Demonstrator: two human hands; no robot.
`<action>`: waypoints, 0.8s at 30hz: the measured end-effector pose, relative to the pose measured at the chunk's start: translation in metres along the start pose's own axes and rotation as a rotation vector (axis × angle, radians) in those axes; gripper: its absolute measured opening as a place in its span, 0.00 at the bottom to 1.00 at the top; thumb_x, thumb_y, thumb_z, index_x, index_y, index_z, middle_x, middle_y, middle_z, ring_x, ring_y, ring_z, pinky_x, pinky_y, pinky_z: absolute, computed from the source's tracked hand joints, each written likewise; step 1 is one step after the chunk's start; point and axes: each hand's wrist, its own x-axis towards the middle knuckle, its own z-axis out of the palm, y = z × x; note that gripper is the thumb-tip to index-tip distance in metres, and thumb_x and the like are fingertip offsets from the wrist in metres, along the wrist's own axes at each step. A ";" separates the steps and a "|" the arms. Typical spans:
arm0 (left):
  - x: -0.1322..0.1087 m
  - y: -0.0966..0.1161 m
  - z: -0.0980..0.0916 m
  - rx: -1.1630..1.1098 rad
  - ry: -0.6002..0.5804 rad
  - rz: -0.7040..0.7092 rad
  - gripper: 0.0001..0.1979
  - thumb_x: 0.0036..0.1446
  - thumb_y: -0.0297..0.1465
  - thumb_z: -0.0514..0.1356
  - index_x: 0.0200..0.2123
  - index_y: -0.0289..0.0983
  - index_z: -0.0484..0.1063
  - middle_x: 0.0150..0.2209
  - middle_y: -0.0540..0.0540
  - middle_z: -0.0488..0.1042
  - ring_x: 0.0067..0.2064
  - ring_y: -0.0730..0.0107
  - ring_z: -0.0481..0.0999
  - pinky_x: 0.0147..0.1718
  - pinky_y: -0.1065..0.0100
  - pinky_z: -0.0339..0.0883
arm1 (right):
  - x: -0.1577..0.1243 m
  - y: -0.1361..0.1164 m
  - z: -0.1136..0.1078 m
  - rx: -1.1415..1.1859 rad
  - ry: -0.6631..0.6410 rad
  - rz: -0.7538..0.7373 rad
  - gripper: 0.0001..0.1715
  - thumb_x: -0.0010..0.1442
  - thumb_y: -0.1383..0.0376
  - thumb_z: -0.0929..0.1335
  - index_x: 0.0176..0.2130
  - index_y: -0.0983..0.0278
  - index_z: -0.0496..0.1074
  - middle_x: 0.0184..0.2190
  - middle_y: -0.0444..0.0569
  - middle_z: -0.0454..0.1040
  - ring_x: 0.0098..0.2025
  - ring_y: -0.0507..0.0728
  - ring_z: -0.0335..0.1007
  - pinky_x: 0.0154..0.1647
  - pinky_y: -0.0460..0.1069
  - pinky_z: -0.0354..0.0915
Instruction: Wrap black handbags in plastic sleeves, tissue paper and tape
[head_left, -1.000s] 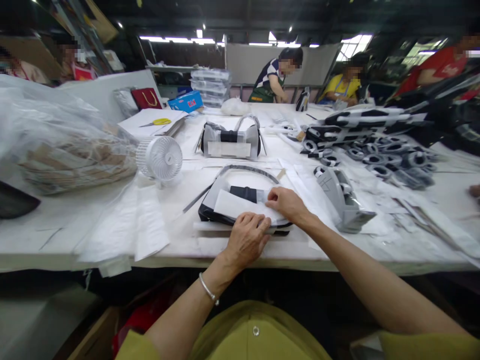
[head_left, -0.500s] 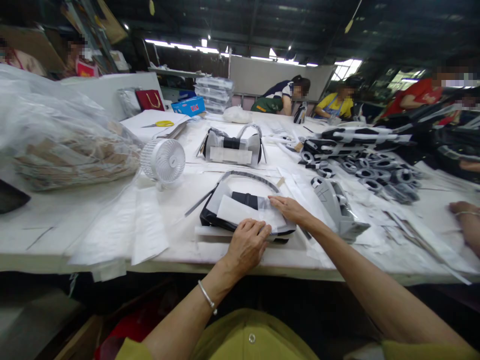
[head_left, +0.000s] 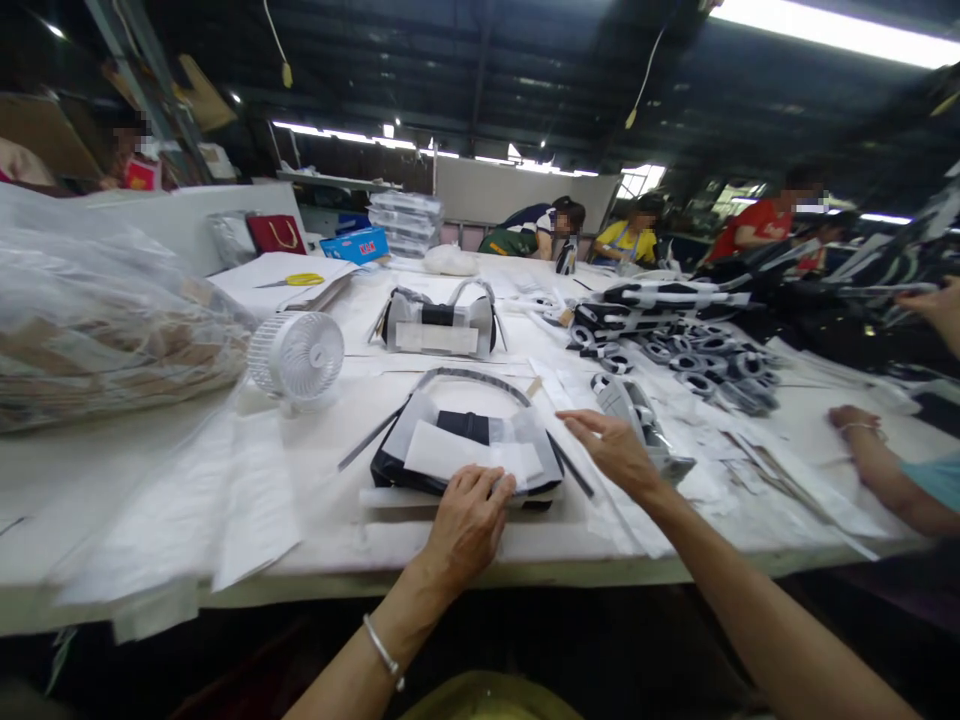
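A black handbag (head_left: pixel 386 462), partly covered in pale wrapping, lies in front of me with its wrapped handle (head_left: pixel 480 374) arching away. A strip of white paper (head_left: pixel 439 455) rests across its front. My left hand (head_left: pixel 466 515) is at the near edge, fingers bent together over the paper and bag. My right hand (head_left: pixel 611 450) hovers to the right, apart from the bag; its fingers are partly stretched out and nothing shows in them. Below that hand, the dark end of a strap (head_left: pixel 577 470) lies on the table. Beyond stands a second wrapped handbag (head_left: pixel 439 325).
To the left are a white fan (head_left: pixel 296 355), a big plastic bag (head_left: pixel 112 330) and thin white sheets (head_left: pixel 262 490). Yellow-handled scissors (head_left: pixel 300 280) lie on stacked boards. Wrapped black parts (head_left: pixel 712 365) are heaped right, near another person's hand (head_left: pixel 855 418). Several people work farther back.
My right hand has lifted off the handbag and moved right. My left hand stays at the bag's near edge. The camera view has shifted, so the scene sits lower and farther left.
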 end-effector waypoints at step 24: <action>0.000 -0.007 0.007 0.086 0.065 0.070 0.21 0.59 0.23 0.57 0.56 0.40 0.67 0.53 0.42 0.75 0.52 0.56 0.73 0.54 0.50 0.67 | -0.014 0.128 -0.087 0.421 0.234 0.689 0.09 0.45 0.59 0.72 0.27 0.63 0.75 0.25 0.45 0.78 0.28 0.53 0.72 0.31 0.47 0.65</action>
